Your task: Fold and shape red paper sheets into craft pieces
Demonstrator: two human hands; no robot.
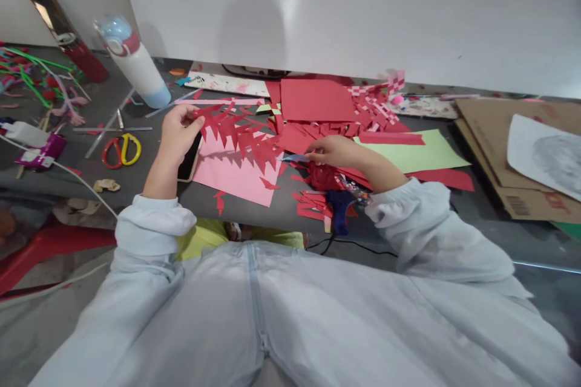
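My left hand [178,133] is closed, pinching one end of a jagged red paper chain [240,139] made of folded pointed pieces. The chain slants down to the right above a pink sheet of paper [227,172] and casts a shadow on it. My right hand [333,152] is closed on a thin, bluish pointed thing [295,158], whose kind I cannot make out. Its tip reaches the chain's right end; whether they touch is unclear. A dark phone [188,164] lies partly under the chain, beside my left wrist. Below my right hand is a dark blue glue gun [339,208].
Red sheets [315,100] and many cut scraps lie behind the hands. Scissors [121,151] and a white bottle [136,66] stand left. A green sheet [422,154] and cardboard [494,163] are right. A white wall [363,12] rises behind the table.
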